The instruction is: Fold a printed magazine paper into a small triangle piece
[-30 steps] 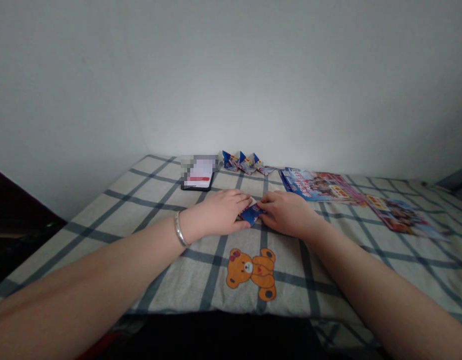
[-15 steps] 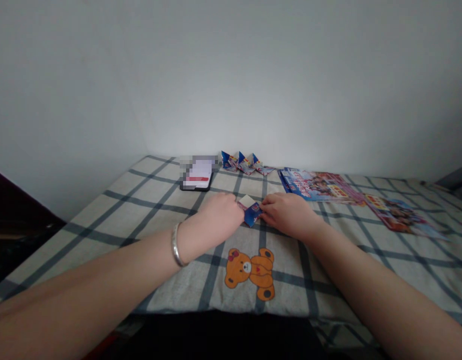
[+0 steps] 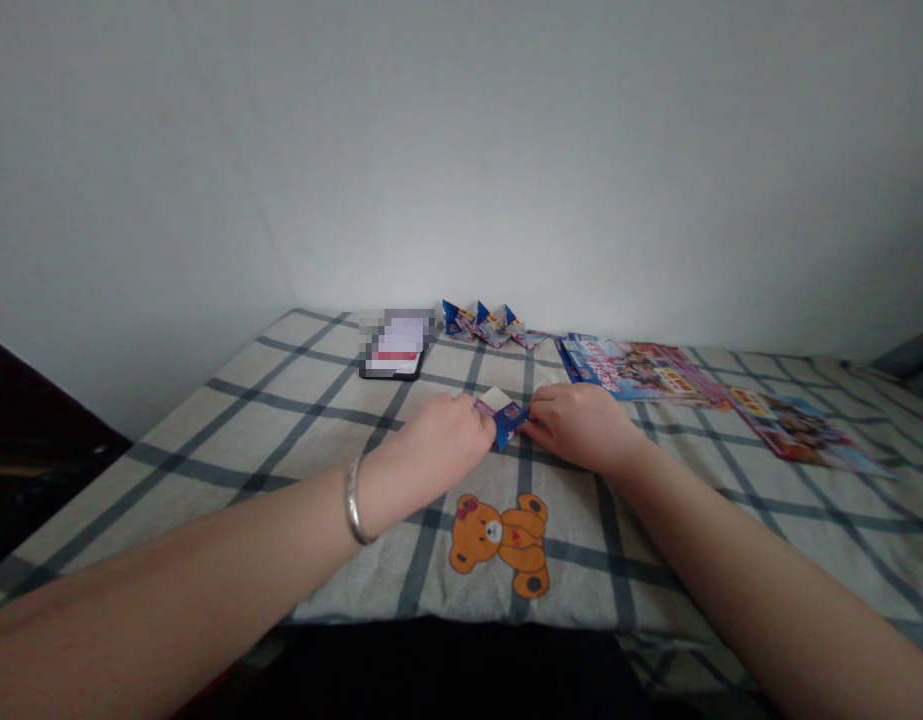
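Observation:
A small folded piece of printed paper (image 3: 510, 420), blue with a pale upper flap, lies between my hands just above the checked cloth. My left hand (image 3: 452, 436), with a silver bangle on its wrist, pinches the paper's left side. On the other side, my right hand (image 3: 577, 422) has its thumb and fingers closed on the right corner. My fingers cover both ends of the paper. Behind it, a row of folded paper pieces (image 3: 487, 325) in the same blue print stands near the wall.
A phone (image 3: 395, 345) with a lit, partly blurred screen lies at the back left. Printed leaflets (image 3: 633, 370) are stacked at the back right, and another leaflet (image 3: 802, 425) lies further right. The checked tablecloth (image 3: 281, 410) carries a teddy bear print (image 3: 502, 545).
My right hand has shifted slightly right, and my left hand has moved a little over the paper's left part. The folded paper has turned slightly between them.

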A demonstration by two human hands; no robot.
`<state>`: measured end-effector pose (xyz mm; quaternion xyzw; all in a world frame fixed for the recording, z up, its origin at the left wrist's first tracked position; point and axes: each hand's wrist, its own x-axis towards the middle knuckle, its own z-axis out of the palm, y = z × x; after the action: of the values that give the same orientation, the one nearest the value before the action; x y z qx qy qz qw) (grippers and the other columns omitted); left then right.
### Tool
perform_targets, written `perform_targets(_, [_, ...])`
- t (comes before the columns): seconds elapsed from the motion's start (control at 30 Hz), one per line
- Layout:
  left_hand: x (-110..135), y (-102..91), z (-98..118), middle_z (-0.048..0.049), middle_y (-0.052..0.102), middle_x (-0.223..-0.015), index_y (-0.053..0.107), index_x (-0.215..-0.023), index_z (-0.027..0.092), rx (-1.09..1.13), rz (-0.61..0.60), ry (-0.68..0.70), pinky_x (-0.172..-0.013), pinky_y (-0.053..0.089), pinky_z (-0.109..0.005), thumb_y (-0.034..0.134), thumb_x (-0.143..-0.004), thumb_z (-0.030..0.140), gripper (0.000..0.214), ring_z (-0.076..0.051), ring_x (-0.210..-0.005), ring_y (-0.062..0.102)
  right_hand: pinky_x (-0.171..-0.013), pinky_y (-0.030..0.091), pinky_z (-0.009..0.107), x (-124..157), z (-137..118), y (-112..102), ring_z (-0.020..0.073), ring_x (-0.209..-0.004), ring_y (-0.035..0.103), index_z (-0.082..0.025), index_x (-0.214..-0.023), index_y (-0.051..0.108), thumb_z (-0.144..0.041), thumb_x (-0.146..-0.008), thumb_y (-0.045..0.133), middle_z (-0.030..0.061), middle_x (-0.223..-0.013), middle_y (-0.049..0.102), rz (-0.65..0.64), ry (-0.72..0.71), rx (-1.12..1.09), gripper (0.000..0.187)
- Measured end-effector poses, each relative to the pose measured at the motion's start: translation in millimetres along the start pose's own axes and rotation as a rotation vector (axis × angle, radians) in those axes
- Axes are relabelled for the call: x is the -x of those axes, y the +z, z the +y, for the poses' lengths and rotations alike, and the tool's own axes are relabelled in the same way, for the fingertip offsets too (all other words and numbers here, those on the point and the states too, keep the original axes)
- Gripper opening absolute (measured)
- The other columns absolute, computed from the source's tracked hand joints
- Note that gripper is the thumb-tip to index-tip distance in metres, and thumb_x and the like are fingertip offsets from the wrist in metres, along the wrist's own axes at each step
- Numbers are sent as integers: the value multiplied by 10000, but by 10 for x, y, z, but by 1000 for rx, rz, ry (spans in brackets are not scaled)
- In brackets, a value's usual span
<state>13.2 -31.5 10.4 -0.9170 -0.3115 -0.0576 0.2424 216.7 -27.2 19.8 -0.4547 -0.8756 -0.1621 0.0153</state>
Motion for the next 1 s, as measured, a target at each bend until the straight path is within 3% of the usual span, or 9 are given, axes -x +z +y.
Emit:
perform_targets(0.1, [6, 111, -107, -90, 637, -808, 636, -893, 112, 50, -6, 38, -629, 441, -323, 543, -860, 117, 98, -215, -765, 598, -589, 349, 285, 9, 21, 22, 175, -744, 615, -162, -797, 661, -390, -906, 497, 53, -815, 671, 35, -2, -19, 301])
perform_targets(0.17, [8, 180, -177, -76, 630, -830, 636, -928, 134, 99, 16, 33, -650, 447, -328, 531, -903, 235, 148, -210, -777, 593, -609, 360, 282, 14, 38, 38, 180, -770, 615, -167, -822, 661, -414, -900, 505, 51, -824, 670, 49, -16, -55, 302])
perform_targets(0.3, [3, 271, -265, -66, 618, -906, 634, -999, 164, 166, 55, 40, -735, 457, -329, 518, -920, 332, 218, -205, -859, 583, -674, 390, 278, 16, 62, 69, 186, -857, 617, -197, -967, 679, -400, -912, 498, 45, -885, 680, 59, -52, -142, 277])
perform_targets(0.57, [-27, 288, -289, -66, 615, -961, 616, -1066, 179, 224, 61, 60, -801, 469, -336, 525, -917, 337, 236, -210, -924, 565, -743, 421, 280, 9, 65, 88, 189, -900, 615, -219, -1056, 686, -394, -896, 538, 43, -933, 696, 90, -67, -239, 280])
perform_targets(0.83, [-45, 299, -287, -55, 630, -907, 582, -1075, 161, 199, 83, 28, -771, 485, -331, 494, -940, 335, 237, -203, -866, 593, -691, 406, 270, 23, 66, 77, 182, -865, 606, -235, -1094, 683, -395, -894, 546, 50, -915, 679, 81, -80, -213, 290])
perform_targets(1.0, [-35, 324, -297, -60, 617, -1116, 579, -1149, 205, 168, 94, 153, -834, 474, -329, 523, -910, 185, 246, -203, -1010, 572, -706, 403, 265, 18, 60, 85, 175, -865, 592, -214, -1090, 688, -358, -920, 509, 66, -930, 667, 88, -122, -209, 286])
